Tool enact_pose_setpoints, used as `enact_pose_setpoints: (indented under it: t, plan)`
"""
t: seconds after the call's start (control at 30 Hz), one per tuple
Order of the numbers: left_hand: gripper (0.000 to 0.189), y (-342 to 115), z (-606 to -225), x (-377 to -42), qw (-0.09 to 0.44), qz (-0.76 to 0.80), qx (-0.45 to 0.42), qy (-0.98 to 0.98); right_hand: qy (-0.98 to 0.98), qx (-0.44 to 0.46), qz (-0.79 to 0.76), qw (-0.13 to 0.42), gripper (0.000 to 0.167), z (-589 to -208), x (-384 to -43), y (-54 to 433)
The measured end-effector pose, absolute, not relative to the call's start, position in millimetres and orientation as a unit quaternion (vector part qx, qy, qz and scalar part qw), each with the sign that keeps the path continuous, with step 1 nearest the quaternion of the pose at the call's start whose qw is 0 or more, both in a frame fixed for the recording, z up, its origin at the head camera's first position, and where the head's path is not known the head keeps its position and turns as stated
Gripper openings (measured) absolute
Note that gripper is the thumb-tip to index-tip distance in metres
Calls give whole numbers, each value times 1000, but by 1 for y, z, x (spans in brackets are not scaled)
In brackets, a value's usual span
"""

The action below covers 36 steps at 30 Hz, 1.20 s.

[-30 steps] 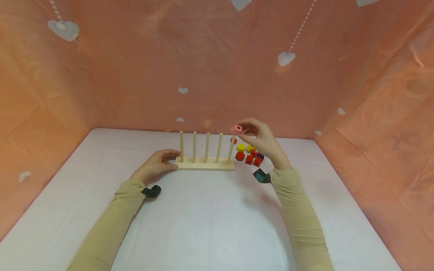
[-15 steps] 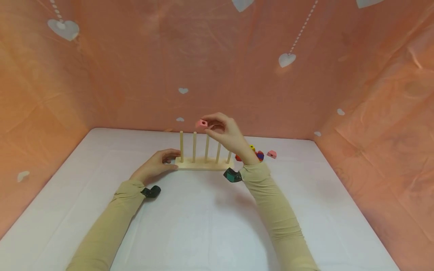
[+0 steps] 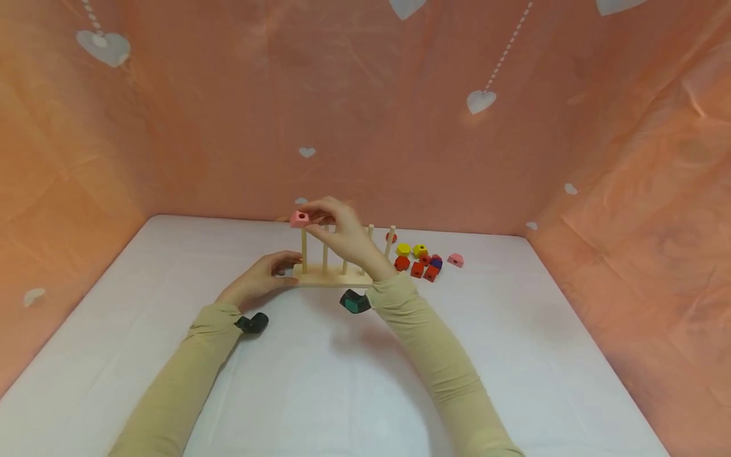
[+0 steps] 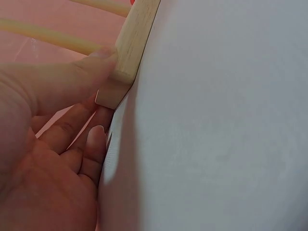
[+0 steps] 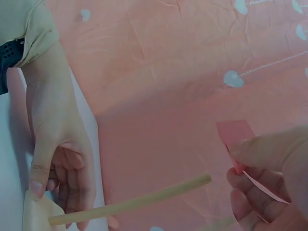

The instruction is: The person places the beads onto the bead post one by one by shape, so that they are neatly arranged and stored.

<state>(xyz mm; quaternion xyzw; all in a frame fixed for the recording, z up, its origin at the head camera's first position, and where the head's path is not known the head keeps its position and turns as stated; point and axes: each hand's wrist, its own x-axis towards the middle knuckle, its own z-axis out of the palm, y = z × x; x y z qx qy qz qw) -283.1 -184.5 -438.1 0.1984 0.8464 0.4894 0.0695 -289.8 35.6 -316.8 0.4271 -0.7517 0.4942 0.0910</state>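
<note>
Above five pegs [image 3: 325,249], right hand [image 3: 340,231] pinches one pink block [image 3: 299,219]; left hand [image 3: 264,277] grips base [image 3: 331,277].

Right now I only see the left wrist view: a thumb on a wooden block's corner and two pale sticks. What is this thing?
Observer: It is a wooden peg rack with five upright pegs, and the left hand holds its end.
Visitor: Is the other hand doing anything?
Observer: The right hand pinches a pink block with a hole just above the leftmost peg.
Visitor: Is that block on the peg?
Observer: Not yet; in the right wrist view the peg tip is apart from the block.
Visitor: Any more pieces?
Observer: Yes, red, yellow, blue and pink loose blocks lie on the white table right of the rack.
</note>
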Motion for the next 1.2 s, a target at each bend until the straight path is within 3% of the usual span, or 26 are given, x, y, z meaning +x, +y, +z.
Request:
enact_pose_setpoints:
  t: [0.83, 1.2]
  plan:
    - [58, -183, -441, -284, 92, 519, 167, 833, -786, 381, 479, 88, 31, -329, -299, 25]
    - [56, -184, -443, -286, 65, 508, 206, 834, -816, 372, 435, 85, 28, -337, -301, 26]
